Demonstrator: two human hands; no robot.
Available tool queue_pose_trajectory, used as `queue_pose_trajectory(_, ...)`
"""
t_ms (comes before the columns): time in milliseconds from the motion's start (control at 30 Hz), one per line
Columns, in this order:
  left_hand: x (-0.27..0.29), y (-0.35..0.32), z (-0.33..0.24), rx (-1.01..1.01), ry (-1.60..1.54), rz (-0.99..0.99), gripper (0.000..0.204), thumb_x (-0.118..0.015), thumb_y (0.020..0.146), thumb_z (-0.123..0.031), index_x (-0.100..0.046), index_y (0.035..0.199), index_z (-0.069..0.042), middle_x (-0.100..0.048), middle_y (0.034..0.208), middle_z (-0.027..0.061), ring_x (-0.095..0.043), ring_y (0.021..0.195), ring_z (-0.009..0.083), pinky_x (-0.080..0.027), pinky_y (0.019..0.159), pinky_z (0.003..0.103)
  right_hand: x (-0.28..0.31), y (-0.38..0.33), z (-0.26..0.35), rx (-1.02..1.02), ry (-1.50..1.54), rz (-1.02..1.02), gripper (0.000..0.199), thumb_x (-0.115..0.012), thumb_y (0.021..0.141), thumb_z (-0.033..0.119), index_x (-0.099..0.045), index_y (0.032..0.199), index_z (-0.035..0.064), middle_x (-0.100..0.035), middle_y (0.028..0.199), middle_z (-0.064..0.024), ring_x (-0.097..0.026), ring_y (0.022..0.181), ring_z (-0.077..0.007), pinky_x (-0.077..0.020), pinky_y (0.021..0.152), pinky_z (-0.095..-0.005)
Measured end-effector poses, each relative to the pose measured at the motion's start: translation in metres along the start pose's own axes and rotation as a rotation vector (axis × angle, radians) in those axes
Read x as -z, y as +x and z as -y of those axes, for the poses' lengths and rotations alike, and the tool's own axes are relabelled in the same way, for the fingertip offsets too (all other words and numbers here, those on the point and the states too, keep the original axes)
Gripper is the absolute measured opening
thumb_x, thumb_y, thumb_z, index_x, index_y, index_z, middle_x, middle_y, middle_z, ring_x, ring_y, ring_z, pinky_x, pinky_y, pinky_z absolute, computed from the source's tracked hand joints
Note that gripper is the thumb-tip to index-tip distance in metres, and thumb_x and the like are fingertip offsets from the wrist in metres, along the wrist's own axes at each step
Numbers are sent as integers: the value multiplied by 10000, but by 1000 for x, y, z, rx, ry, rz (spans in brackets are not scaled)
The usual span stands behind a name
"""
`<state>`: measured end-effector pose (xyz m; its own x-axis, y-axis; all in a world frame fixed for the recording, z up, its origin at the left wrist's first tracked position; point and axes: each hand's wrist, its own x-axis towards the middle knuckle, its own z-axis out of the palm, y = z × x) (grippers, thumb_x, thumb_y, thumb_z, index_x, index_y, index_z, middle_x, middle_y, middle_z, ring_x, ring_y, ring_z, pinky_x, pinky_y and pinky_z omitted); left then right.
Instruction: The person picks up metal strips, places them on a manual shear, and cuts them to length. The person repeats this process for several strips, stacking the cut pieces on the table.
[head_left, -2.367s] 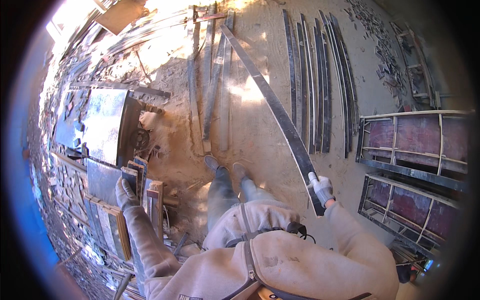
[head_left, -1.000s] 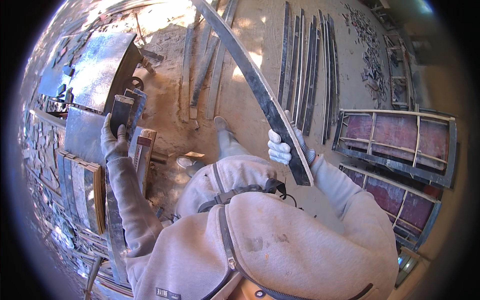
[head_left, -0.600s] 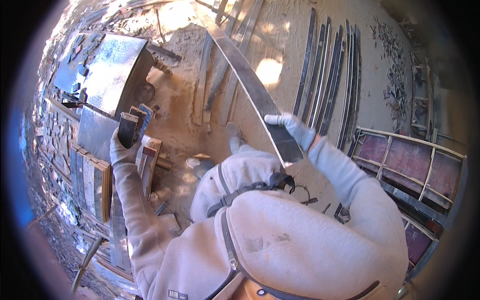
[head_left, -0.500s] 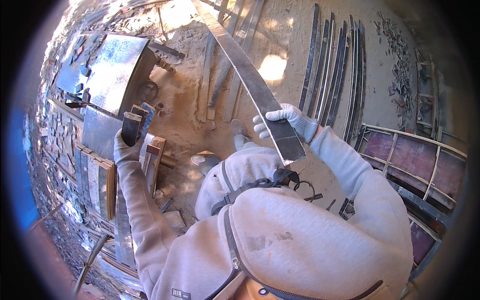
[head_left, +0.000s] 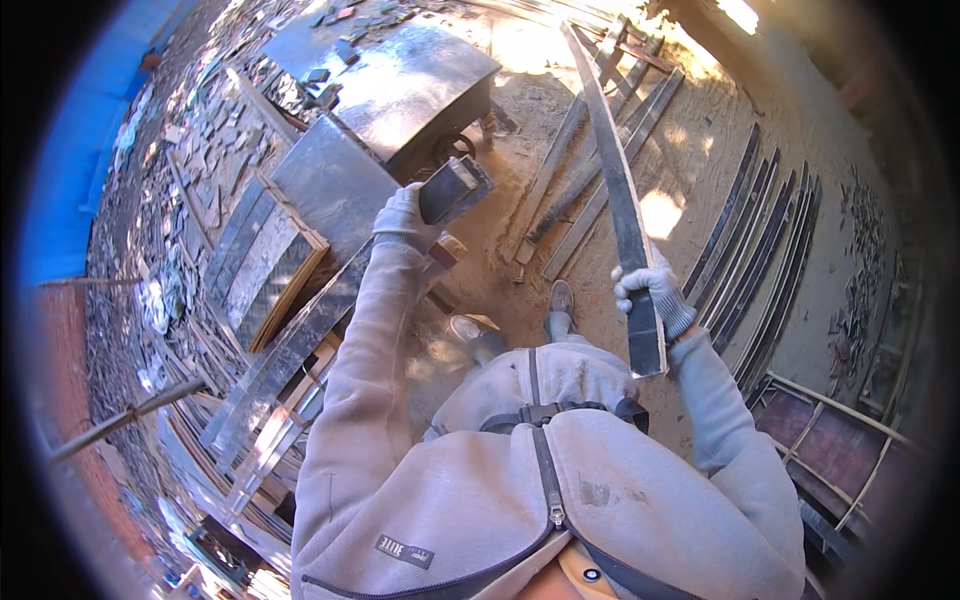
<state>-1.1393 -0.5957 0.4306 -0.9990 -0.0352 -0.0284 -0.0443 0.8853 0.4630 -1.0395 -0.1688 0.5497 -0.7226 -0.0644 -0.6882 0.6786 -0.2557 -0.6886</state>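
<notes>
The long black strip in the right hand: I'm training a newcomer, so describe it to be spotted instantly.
Find the grey zipped sweatshirt, then follow its right sleeve to the white-gloved right hand. The long, flat, black strip with a pale edge slants up and left from it. Unlike the long strips lying on the sandy ground, it is gripped.

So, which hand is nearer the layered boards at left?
Left. The left hand, on a dark block, is beyond and right of the layered boards; the right hand, holding a long dark strip, is much farther right.
</notes>
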Motion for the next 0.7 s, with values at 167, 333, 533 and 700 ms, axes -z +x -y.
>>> queue_pose_trajectory(167,0,14,3,23,146,206,842,-894,788,-368,-531,1514,-141,-611,1457,135,-591,1358,333,-479,1159,438,-18,-73,-15,152,-270,-99,721,-611,723,-86,-518,1422,66,-634,893,-92,-644,557,-174,-548,458,-292)
queue_pose_trajectory(333,-19,12,13,-39,7,342,1014,-935,761,-462,-466,1592,-117,-620,1474,195,-586,1373,379,-471,1167,474,-38,-139,-46,300,-563,-333,1052,-621,739,-64,-316,1727,130,-589,945,-10,-569,629,-97,-524,498,-249)
queue_pose_trajectory(533,-42,8,45,-34,-311,-30,771,-803,903,-452,-538,1508,-56,-674,1314,243,-624,1262,417,-489,1103,504,-53,-163,-74,632,-827,-398,1026,-637,770,-120,-351,1723,128,-537,1072,0,-462,745,-46,-448,652,-195)
queue_pose_trajectory(700,-56,1,60,18,-513,-562,271,-709,923,-110,-727,1192,-139,-711,1100,135,-658,1039,395,-541,927,513,-88,-138,-55,911,-1252,-324,1010,-715,769,-74,-379,1704,105,-604,1195,-111,-553,821,-198,-518,753,-336)
